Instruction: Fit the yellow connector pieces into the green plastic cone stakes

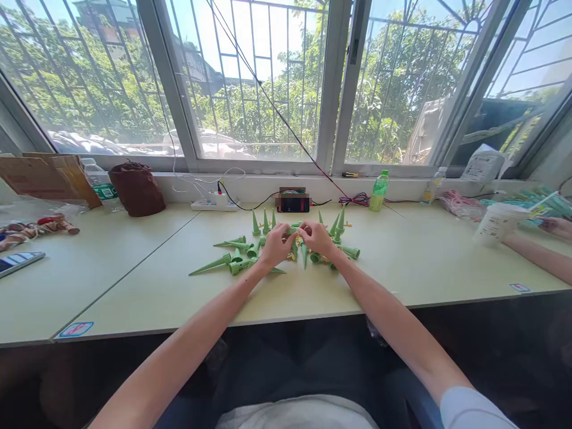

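Observation:
Over the middle of the desk, my left hand (pixel 277 243) and my right hand (pixel 315 238) meet with fingertips pinched close together. A green plastic watering spike seems to be in my left fingers, mostly hidden by them. What my right fingertips pinch is too small and covered to make out. Around both hands lie several green cone-shaped spikes, such as a long one (pixel 211 265) to the left and one (pixel 350 252) to the right. Others stand point up, including a spike (pixel 256 223) behind my left hand. Small yellow plastic pieces (pixel 348 224) are scattered among them.
Behind the spikes a phone (pixel 293 205) leans upright, near a power strip (pixel 214 205). A green bottle (pixel 379 190) stands back right. A white cup (pixel 499 224) sits beside another person's arm (pixel 538 253). To the left are a brown bag (pixel 136 188) and another phone (pixel 20 262).

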A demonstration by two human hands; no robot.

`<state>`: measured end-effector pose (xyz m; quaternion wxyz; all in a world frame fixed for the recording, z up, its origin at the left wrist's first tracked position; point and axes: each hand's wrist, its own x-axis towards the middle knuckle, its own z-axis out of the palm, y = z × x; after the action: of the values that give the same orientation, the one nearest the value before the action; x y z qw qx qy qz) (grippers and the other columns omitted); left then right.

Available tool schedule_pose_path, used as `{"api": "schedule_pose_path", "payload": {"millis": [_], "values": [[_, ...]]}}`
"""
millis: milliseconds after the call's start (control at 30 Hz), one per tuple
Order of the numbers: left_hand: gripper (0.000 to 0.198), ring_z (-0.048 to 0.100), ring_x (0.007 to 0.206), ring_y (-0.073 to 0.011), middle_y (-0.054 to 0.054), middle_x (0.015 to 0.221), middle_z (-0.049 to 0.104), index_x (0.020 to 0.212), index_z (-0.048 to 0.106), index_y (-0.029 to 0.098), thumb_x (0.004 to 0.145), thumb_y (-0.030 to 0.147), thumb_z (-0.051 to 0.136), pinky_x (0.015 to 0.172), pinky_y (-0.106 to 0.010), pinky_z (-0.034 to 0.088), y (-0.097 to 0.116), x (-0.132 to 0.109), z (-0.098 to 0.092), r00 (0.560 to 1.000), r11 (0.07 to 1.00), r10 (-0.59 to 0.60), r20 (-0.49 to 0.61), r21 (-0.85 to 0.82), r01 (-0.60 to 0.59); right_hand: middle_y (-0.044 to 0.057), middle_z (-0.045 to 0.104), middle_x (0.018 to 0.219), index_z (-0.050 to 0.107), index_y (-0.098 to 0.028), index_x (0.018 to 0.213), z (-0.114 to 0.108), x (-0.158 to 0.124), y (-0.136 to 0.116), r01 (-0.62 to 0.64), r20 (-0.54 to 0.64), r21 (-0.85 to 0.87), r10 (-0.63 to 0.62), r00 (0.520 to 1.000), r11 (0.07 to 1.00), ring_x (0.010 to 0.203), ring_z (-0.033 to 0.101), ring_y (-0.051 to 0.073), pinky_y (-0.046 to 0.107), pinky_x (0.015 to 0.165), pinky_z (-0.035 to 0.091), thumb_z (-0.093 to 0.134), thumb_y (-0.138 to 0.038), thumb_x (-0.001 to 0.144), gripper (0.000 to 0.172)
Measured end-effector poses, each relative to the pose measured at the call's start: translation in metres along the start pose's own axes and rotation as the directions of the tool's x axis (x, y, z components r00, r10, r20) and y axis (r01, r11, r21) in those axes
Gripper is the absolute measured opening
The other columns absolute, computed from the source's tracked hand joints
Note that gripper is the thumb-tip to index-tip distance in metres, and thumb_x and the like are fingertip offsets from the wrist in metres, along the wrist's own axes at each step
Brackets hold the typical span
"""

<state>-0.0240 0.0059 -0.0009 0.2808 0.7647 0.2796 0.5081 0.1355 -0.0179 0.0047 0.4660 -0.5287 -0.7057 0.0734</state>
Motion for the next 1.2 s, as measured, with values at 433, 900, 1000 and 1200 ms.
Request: {"api": "schedule_pose_path", "payload": {"millis": [433, 900, 1000, 1200], "values": [[0.019, 0.057, 0.065, -0.0141, -0.005, 0.091, 0.056, 0.084, 0.059, 0.018, 0.084, 0.037, 0.062, 0.057, -0.028, 0.049, -0.009, 0.0019, 0.001, 0.998, 0.998, 0.014, -0.057, 0.067, -0.01, -0.003, 0.056, 0.057, 0.065, -0.018, 0.092, -0.0006, -0.0016, -0.0006, 0.032, 0.038, 0.071, -0.035, 0.999, 0.997, 0.052, 0.045, 0.011, 0.024, 0.059, 0.037, 0.054, -0.035, 0.085, 0.021], [0.023, 0.059, 0.062, -0.0136, -0.004, 0.087, 0.053, 0.085, 0.055, 0.017, 0.087, 0.04, 0.056, 0.05, -0.025, 0.048, -0.0073, 0.0025, -0.0012, 1.0, 0.987, 0.007, -0.03, 0.158, -0.002, -0.001, 0.056, 0.057, 0.066, -0.014, 0.089, 0.0006, -0.0002, 0.0054, 0.054, 0.059, 0.145, -0.064, 0.996, 0.988, 0.053, 0.046, 0.011, 0.024, 0.057, 0.037, 0.053, -0.033, 0.086, 0.024], [0.024, 0.059, 0.06, -0.0128, -0.004, 0.088, 0.053, 0.085, 0.054, 0.017, 0.088, 0.041, 0.054, 0.048, -0.025, 0.048, -0.0079, 0.0025, -0.0013, 1.0, 0.988, 0.0, -0.024, 0.157, 0.004, -0.002, 0.056, 0.057, 0.066, -0.015, 0.084, 0.0002, -0.0003, 0.0045, 0.054, 0.074, 0.164, -0.067, 0.995, 0.985, 0.053, 0.046, 0.011, 0.024, 0.058, 0.037, 0.052, -0.033, 0.086, 0.023], [0.024, 0.059, 0.061, -0.013, -0.004, 0.087, 0.052, 0.083, 0.052, 0.017, 0.088, 0.04, 0.054, 0.05, -0.025, 0.05, -0.0059, 0.0021, -0.001, 1.0, 0.986, 0.025, -0.017, 0.163, -0.022, -0.002, 0.05, 0.053, 0.052, -0.017, 0.06, -0.0015, -0.0005, 0.003, 0.061, 0.091, 0.101, -0.071, 0.993, 0.993, 0.054, 0.041, 0.01, 0.024, 0.059, 0.032, 0.046, -0.034, 0.089, 0.034]]}}
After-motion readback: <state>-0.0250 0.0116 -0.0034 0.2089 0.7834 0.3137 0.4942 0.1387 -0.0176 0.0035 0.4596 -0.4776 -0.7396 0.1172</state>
